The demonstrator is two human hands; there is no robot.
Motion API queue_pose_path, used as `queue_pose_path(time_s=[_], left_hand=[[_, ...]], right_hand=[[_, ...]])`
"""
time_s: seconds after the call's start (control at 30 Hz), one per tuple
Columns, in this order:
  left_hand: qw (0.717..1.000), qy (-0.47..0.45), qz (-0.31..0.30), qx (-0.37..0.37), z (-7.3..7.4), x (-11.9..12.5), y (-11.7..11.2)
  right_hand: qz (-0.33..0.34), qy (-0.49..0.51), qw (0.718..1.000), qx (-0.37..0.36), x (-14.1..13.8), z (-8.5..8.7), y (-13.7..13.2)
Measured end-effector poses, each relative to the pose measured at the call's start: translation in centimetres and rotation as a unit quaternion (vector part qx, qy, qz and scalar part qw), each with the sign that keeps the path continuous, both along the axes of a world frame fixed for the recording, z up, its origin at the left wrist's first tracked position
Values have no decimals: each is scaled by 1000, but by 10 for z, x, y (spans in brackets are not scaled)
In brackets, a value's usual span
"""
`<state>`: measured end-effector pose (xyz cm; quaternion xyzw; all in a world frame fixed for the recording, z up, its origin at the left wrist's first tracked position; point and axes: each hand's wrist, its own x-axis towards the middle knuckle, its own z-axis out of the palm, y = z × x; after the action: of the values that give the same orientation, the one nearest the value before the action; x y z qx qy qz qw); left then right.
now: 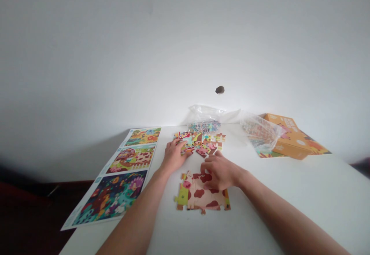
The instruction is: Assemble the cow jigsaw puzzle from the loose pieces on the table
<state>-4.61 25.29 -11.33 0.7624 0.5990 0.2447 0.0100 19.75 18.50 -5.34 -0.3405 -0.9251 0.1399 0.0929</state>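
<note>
A white wall point(185, 43) fills the top of the view, a small dark mark point(219, 90) showing on it, and below it a white counter point(300, 197) carries everything else. Taking the part-built cow jigsaw point(199, 195) as the landmark, a long printed sheet point(115, 174) with three colourful farm scenes lies well to its left, angled along the counter's edge. An orange puzzle box point(290, 139) sits well beyond it to the right, resting at a tilt on something flat and colourful (what exactly is hard to tell from here). A clear plastic bag point(261, 133) lies against the box on the side toward the jigsaw, and a second clear bag point(204, 115) lies farther back, straight beyond it. Just beyond the jigsaw's far edge, loose jigsaw pieces point(202, 143) form a scattered patch. The jigsaw's long axis runs left to right across the counter, and the right grip point(221, 172) is the nearer one, lying over its upper edge with the fingers curled down onto it; whether they pinch a piece cannot be told. The left grip point(174, 155) lies just beyond the jigsaw's left end, its fingers loosely spread and touching the loose pieces, though it is unclear whether it has hold of any.
</note>
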Motion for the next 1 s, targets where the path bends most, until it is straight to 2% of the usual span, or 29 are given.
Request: queue_pose_path(time_s=[0.47,0.83,0.93,1.0], left_hand=[[1000,-5,-1,-2,-1,-1,1],[1000,-10,-3,-10,0,0,0],[1000,-8,-3,-10,1,0,-1],[1000,-6,0,-9,1,0,-1]], right_hand=[[27,-18,999,1,-4,-2,-1],[40,16,999,5,0,0,-1],[22,52,998,8,2,-1,2],[-23,74,997,27,3,-4,6]])
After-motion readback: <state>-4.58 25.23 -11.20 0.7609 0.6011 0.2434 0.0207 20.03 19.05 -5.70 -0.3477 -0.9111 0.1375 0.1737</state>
